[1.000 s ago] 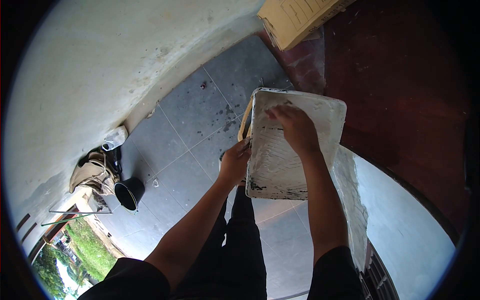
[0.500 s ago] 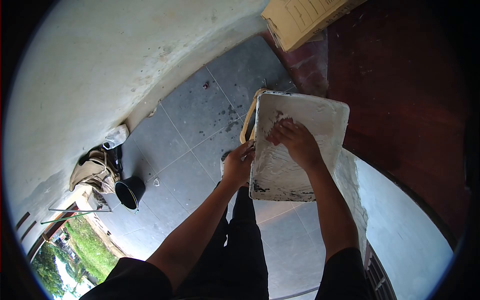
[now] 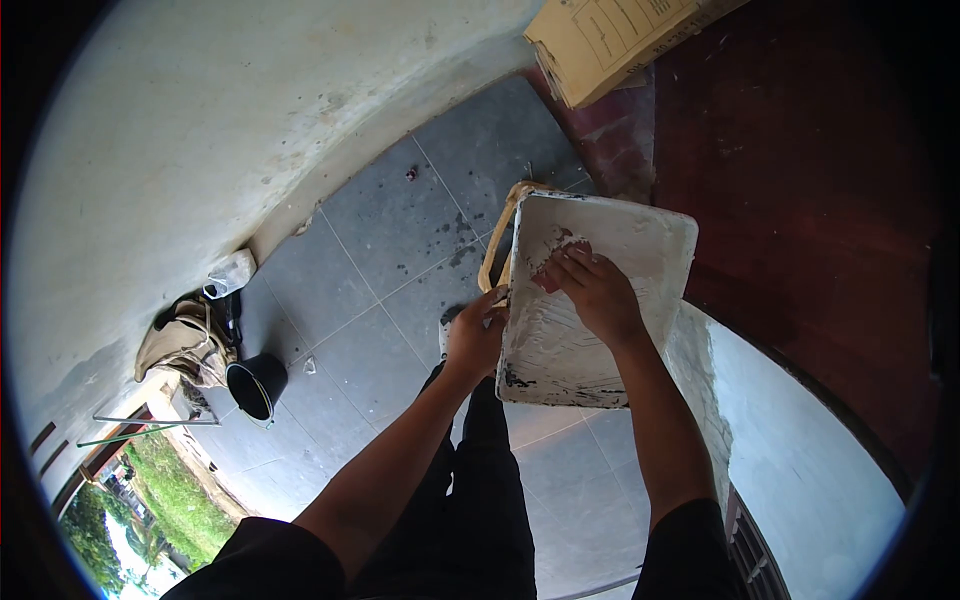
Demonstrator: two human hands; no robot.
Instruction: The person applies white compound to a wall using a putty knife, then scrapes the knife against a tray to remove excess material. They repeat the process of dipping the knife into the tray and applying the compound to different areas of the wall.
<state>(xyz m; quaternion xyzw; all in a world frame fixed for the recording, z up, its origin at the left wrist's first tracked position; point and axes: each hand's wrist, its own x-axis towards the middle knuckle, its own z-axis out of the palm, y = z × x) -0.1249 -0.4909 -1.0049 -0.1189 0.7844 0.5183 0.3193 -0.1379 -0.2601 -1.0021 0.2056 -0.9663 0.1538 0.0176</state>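
Head view: taking the middle of the scene as the clock's centre, a stained pale wall (image 3: 230, 120) fills the stretch from 9 to 12 o'clock. Grey floor tiles (image 3: 370, 260) run below it, spotted with dark wet-looking marks toward 11. A dark red surface (image 3: 800, 180) spreads at 2 o'clock. A cardboard box (image 3: 620, 45), printed on its side, lies at 1 o'clock.

Just off the centre, toward 3 o'clock, is the whitish tray (image 3: 650, 240), held up over the floor, open side toward the camera, its ridged inside smeared and marked with black along the lower edge. A beige bag (image 3: 185, 345) slumps near 9 o'clock, and a black bucket (image 3: 255, 390) stands beside it at 8.

A yellowish looped frame (image 3: 497, 240) shows past the tray's 10 o'clock side. The left hand (image 3: 475, 340) grips the tray's rim at its 9 o'clock, fingers bent around the edge, some tips hidden. The right hand (image 3: 600, 295) reaches inside, fingers close together, pressing a reddish pad (image 3: 548, 280) against the tray toward its 10 o'clock; the thumb cannot be made out. A small dark-red object (image 3: 411, 174) lies on the tiles at 11 o'clock.
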